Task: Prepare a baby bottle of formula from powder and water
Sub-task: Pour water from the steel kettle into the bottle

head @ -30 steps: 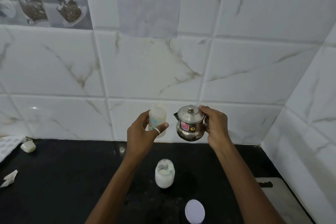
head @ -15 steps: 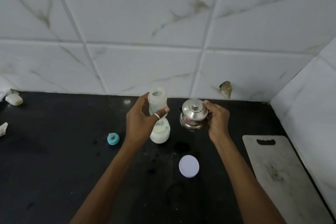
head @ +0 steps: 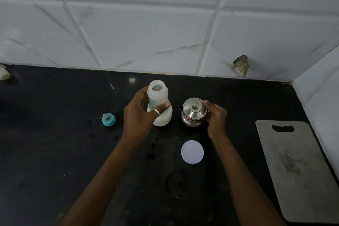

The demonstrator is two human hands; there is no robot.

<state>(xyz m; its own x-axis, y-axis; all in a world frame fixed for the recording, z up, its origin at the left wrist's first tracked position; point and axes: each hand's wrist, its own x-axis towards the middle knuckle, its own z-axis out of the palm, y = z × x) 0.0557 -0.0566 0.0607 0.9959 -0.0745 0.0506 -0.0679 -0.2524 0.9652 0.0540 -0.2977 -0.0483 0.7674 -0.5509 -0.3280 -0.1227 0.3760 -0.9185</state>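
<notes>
Well to the left of the left hand, a teal-ringed teat [head: 108,119] is seen standing on the black counter [head: 55,152], apart from everything else. The baby bottle [head: 157,95] is gripped in the left hand [head: 139,117], whose fingers are curled round its lower body; it is held upright, its mouth uncovered and facing up. Just behind and below that hand, partly hidden by it, a jar [head: 164,119] of white powder is seen. The bottle is judged to be light, smooth translucent plastic that would yield a little if squeezed, so it is best taken round the middle of the body, as it is here, with the neck left free for pouring. Between the hands stands a small steel pot [head: 193,115] with a knobbed lid; whether it rests on the counter cannot be told. It is grasped at its right side by the right hand [head: 216,118], with a fingertip at the lid's rim. The pot is judged rigid, slick and heavier if filled; its loose lid should be pinned down when it is tipped. Nearer the body than the right hand lies a white lid [head: 192,152], and to that hand's right a cutting board [head: 293,167].
</notes>
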